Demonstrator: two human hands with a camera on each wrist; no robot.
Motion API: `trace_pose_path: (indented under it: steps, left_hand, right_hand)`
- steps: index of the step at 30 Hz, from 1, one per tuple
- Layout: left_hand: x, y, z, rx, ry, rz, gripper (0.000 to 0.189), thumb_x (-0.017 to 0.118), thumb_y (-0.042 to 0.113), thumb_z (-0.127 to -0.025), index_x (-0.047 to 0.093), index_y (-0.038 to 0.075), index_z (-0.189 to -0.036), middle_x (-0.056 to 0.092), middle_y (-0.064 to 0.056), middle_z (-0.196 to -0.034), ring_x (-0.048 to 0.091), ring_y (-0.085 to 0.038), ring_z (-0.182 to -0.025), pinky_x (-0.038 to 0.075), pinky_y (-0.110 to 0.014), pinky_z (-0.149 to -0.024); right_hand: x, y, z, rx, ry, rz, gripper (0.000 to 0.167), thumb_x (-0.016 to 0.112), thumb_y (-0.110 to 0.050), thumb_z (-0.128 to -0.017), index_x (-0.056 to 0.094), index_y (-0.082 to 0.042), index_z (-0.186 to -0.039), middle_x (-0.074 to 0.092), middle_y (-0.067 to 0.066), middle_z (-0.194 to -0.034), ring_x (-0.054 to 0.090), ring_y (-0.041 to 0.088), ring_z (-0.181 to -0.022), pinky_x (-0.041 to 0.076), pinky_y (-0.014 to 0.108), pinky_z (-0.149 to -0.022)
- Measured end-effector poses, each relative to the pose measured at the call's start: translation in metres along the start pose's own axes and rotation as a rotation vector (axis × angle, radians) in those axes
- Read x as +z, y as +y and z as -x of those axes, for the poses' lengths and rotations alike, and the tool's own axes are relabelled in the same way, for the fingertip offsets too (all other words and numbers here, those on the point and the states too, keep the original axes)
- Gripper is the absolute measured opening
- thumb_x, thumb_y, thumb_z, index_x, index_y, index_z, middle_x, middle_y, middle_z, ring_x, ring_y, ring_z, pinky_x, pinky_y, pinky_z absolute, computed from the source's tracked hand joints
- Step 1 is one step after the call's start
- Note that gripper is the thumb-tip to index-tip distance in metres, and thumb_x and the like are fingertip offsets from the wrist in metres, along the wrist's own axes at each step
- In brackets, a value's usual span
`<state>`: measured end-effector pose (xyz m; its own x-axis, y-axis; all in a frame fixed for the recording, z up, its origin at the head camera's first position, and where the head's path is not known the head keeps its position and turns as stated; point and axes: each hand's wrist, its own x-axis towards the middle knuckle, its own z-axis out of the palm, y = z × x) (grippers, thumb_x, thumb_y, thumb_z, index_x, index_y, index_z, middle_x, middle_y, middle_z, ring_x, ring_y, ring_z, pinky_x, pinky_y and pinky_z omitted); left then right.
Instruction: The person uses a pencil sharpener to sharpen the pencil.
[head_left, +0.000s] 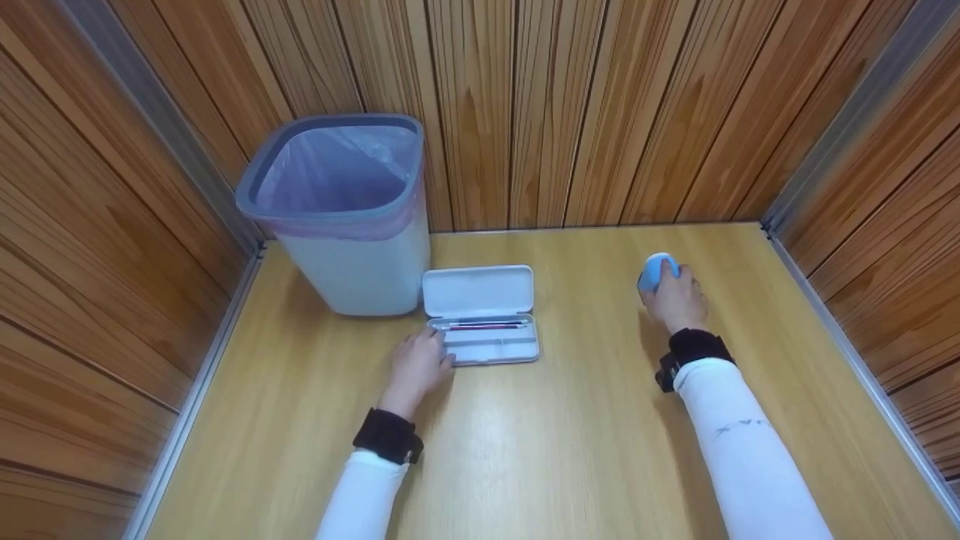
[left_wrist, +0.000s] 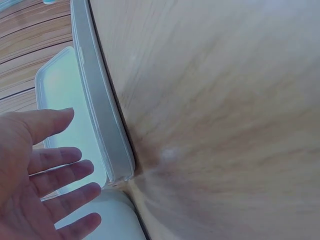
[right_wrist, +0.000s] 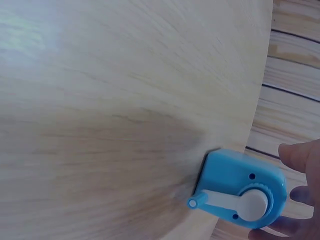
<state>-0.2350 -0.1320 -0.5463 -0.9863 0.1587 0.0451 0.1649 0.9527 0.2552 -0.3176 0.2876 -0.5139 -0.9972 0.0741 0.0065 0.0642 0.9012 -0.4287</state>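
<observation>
On the left, an open white pencil case [head_left: 480, 291] lies with its lid back and a few pencils [head_left: 487, 325] in its rear compartment. My left hand [head_left: 421, 361] is at the case's left end. The left wrist view shows its fingers [left_wrist: 75, 177] spread and fairly straight beside the case [left_wrist: 107, 110], holding nothing. Farther right stands a blue pencil sharpener [right_wrist: 232, 182] with a white crank handle [right_wrist: 225, 200]. My right hand [head_left: 679, 300] holds the sharpener from behind and above, its fingers [right_wrist: 280, 226] around the rounded end. The palm side is mostly hidden.
A white waste bin [head_left: 352, 274] with a grey rim and a plastic liner stands at the back left, close beside the pencil case. Wooden panel walls [head_left: 562, 112] enclose the tabletop [head_left: 540, 450] at the back and both sides.
</observation>
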Motion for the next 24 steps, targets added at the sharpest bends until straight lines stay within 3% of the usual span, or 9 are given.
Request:
trace_pose_path:
  steps: [7,16,19,24]
  left_hand:
    - [0.003,0.015,-0.016,0.113,0.073,-0.041,0.025,0.072,0.022,-0.088,0.069,0.001,-0.102,0.066,-0.012,-0.098,0.064,-0.03,-0.091,0.052,-0.043,-0.08]
    - [0.011,0.028,-0.034,0.191,0.084,-0.132,0.015,0.066,0.017,-0.093,0.071,0.002,-0.094,0.067,-0.011,-0.086,0.066,-0.029,-0.077,0.053,-0.042,-0.071]
    - [0.014,0.031,-0.038,0.204,0.07,-0.175,0.015,0.062,0.015,-0.095,0.071,0.004,-0.093,0.066,-0.01,-0.085,0.065,-0.028,-0.075,0.054,-0.042,-0.068]
    - [0.014,0.032,-0.046,0.173,-0.02,-0.201,0.019,0.057,0.018,-0.099,0.072,0.007,-0.097,0.066,-0.01,-0.091,0.064,-0.029,-0.082,0.053,-0.045,-0.07]
  right_hand:
    - [-0.006,0.006,-0.007,0.1,-0.05,-0.087,0.065,0.049,-0.018,-0.102,0.013,0.005,-0.151,0.029,0.041,-0.134,0.04,0.056,-0.117,0.037,0.07,-0.093]
    - [-0.005,0.005,-0.015,0.097,-0.078,-0.08,0.054,0.048,-0.015,-0.103,0.021,0.006,-0.145,0.034,0.038,-0.128,0.041,0.054,-0.115,0.037,0.068,-0.095]
    - [-0.007,0.006,-0.016,0.088,-0.103,-0.078,0.051,0.049,-0.014,-0.103,0.023,0.004,-0.143,0.035,0.037,-0.127,0.041,0.053,-0.114,0.036,0.068,-0.096]
    - [-0.01,0.004,-0.016,0.066,-0.15,-0.11,0.056,0.053,-0.015,-0.102,0.022,-0.002,-0.146,0.033,0.034,-0.132,0.04,0.053,-0.117,0.034,0.069,-0.097]
